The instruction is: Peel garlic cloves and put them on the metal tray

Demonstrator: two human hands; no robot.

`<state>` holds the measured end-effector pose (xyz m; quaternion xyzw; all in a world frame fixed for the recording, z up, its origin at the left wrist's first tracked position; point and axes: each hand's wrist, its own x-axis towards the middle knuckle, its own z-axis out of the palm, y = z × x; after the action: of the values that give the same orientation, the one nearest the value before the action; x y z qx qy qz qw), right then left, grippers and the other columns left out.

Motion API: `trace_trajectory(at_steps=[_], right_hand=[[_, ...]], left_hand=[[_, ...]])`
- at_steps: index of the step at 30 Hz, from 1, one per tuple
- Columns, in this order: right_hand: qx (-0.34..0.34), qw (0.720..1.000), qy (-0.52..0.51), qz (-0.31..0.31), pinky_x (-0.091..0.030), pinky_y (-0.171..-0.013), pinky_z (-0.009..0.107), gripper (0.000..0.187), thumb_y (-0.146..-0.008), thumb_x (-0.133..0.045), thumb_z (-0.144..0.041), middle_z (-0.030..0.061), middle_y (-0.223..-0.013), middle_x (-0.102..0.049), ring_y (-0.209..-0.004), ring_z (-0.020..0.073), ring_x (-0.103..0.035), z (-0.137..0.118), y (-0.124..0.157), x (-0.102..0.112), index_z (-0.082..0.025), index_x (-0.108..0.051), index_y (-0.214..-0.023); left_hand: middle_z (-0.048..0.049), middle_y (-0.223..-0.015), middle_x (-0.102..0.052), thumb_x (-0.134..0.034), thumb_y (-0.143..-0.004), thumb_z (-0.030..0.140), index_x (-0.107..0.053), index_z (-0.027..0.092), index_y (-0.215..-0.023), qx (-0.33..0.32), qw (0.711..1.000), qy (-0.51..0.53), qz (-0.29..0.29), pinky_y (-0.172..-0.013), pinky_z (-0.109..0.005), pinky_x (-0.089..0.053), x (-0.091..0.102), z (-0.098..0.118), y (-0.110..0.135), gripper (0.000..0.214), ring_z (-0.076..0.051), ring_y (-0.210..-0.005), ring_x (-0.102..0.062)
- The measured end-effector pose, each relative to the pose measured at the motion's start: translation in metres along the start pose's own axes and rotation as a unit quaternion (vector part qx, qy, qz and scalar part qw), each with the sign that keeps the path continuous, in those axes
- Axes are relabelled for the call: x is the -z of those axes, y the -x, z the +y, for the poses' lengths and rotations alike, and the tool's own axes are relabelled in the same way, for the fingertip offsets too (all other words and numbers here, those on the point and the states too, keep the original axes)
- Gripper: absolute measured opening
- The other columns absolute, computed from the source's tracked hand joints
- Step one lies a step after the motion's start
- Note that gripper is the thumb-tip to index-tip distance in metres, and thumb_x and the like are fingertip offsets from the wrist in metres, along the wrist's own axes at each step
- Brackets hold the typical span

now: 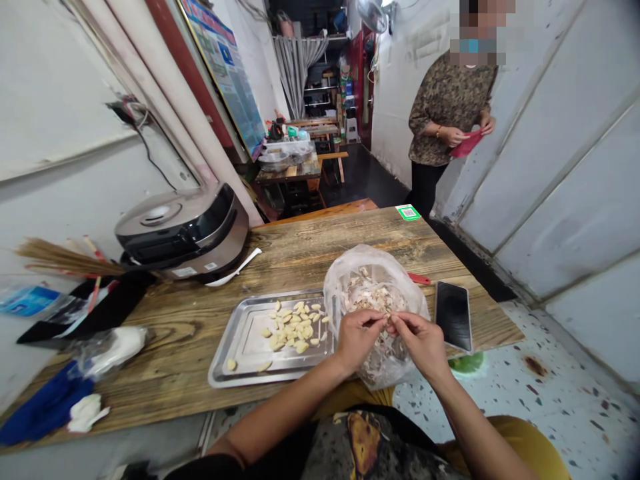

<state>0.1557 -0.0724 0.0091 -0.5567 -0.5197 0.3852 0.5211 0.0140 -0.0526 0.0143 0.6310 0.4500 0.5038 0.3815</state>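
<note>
Over an open clear plastic bag (373,260) full of papery garlic skins (367,293), my left hand (357,337) and my right hand (420,340) meet at the fingertips. Both pinch what looks like a small garlic clove (388,319), mostly covered by the fingers. Left of the bag lies a shallow metal tray (227,340), its right end partly behind the bag. Several peeled pale yellow garlic cloves (295,327) are spread over it, most of them toward its right half.
A phone (453,317) and a red-handled tool (419,279) lie right of the bag. A rice cooker (183,230) and a white spoon (235,268) are at the back left. Blue cloth (45,403) is at the front left. Another person (453,110) stands beyond the table, holding pink cloth.
</note>
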Motion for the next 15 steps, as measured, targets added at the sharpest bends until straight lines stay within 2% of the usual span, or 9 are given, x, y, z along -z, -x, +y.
trace_trajectory(at_steps=[5, 10, 13, 15], right_hand=[[-0.006, 1.000, 0.004, -0.003, -0.050, -0.060, 0.030, 0.025, -0.076, -0.061, -0.042, 0.0043, -0.067, -0.068, -0.060, 0.0191, -0.062, -0.0029, -0.0009, -0.0011, -0.019, -0.069, -0.085], [0.008, 0.999, 0.041, 0.026, -0.048, -0.055, 0.027, 0.023, -0.074, -0.062, -0.039, 0.0046, -0.068, -0.068, -0.058, 0.0181, -0.060, -0.0018, 0.0011, -0.0030, -0.018, -0.070, -0.081], [0.001, 0.998, 0.044, 0.036, -0.047, -0.053, 0.026, 0.023, -0.072, -0.063, -0.038, 0.0044, -0.066, -0.067, -0.057, 0.0171, -0.059, -0.0053, 0.0012, -0.0033, -0.017, -0.069, -0.078], [-0.016, 0.999, 0.023, 0.031, -0.045, -0.051, 0.025, 0.024, -0.071, -0.063, -0.039, 0.0039, -0.062, -0.066, -0.053, 0.0159, -0.058, -0.0093, 0.0005, -0.0037, -0.016, -0.069, -0.077]], left_hand=[[-0.0040, -0.079, -0.072, -0.066, -0.074, 0.018, -0.071, 0.018, -0.078, -0.021, 1.000, -0.007, 0.007, -0.071, -0.027, -0.053, 0.0009, -0.0023, -0.0005, 0.007, -0.016, -0.074, -0.066], [-0.0048, -0.080, -0.072, -0.066, -0.074, 0.018, -0.072, 0.018, -0.079, -0.045, 0.999, -0.015, 0.006, -0.075, -0.029, -0.052, 0.0013, -0.0022, 0.0018, 0.008, -0.017, -0.077, -0.066], [-0.0050, -0.080, -0.072, -0.066, -0.073, 0.018, -0.072, 0.018, -0.078, -0.024, 1.000, 0.002, 0.004, -0.074, -0.028, -0.052, -0.0003, -0.0010, 0.0028, 0.008, -0.017, -0.076, -0.066], [-0.0051, -0.079, -0.071, -0.066, -0.072, 0.019, -0.071, 0.017, -0.078, 0.021, 0.999, 0.035, 0.002, -0.071, -0.026, -0.051, -0.0018, -0.0008, 0.0029, 0.009, -0.016, -0.073, -0.065]])
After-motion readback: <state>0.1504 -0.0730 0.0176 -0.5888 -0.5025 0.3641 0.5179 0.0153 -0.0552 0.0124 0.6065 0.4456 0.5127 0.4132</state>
